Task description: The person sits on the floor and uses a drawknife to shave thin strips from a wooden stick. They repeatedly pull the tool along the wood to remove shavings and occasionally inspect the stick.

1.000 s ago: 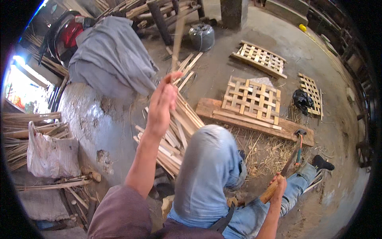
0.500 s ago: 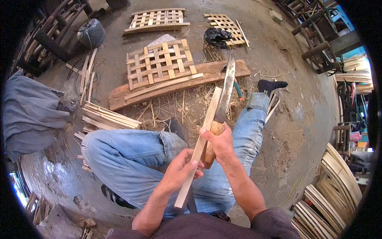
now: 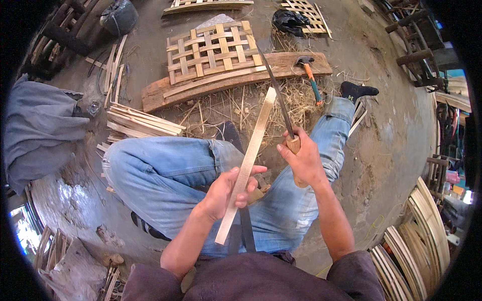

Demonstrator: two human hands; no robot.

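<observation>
My left hand (image 3: 219, 193) is closed round the lower half of a flat, pale wooden strip (image 3: 258, 133), its index finger stretched out to the right. The strip slants up and away over my lap, its upper end free. In my right hand (image 3: 307, 156) is a long knife (image 3: 279, 94) with a wooden handle, held over my right thigh. Its dark blade points up and slightly left, seen nearly edge-on and apart from the strip. Beyond it, a woven lattice panel (image 3: 213, 50) of wooden slats rests against a thick plank (image 3: 155, 96).
A hammer (image 3: 312, 80) leans over the plank's right part. Shavings (image 3: 286, 108) litter the ground before it. Loose strips (image 3: 143, 123) lie beside my left knee, and bundled slats (image 3: 409, 251) at lower right. A black plastic bag (image 3: 290, 21) lies near another lattice panel (image 3: 314, 17).
My right hand has moved right, away from the strip, and the knife has turned edge-on, tipping left. The left hand still holds the strip. The view has shifted, showing the hammer more fully.
</observation>
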